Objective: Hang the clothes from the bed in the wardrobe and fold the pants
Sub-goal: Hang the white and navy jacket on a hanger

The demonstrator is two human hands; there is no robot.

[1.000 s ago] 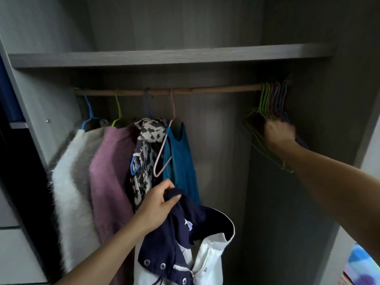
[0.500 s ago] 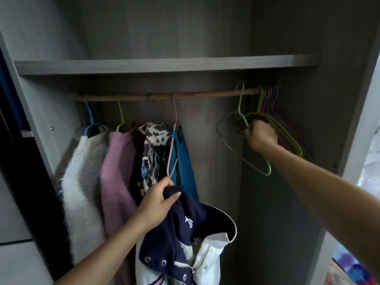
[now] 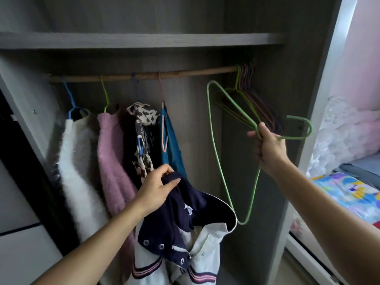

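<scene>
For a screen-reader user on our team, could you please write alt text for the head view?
In front of an open wardrobe, the right hand holds a green wire hanger clear of the wooden rail, while the left hand grips a navy and white jacket. Four garments hang on the rail, and spare hangers bunch at its right end.

Gripped at collar by left hand [image 3: 156, 190]: navy-and-white jacket [image 3: 185, 219], bunched, hanging low in front of wardrobe rod [image 3: 185, 74]. Pinched at neck by right hand [image 3: 269, 149]: green wire hanger [image 3: 294, 138], off rod, tipped sideways (hook pointing right). Hung along rod's left half: white fluffy top [image 3: 78, 161], pink top [image 3: 113, 153], patterned top [image 3: 144, 116], teal top [image 3: 172, 149]. Bunched at rod's right end: spare hangers [image 3: 253, 95].
</scene>
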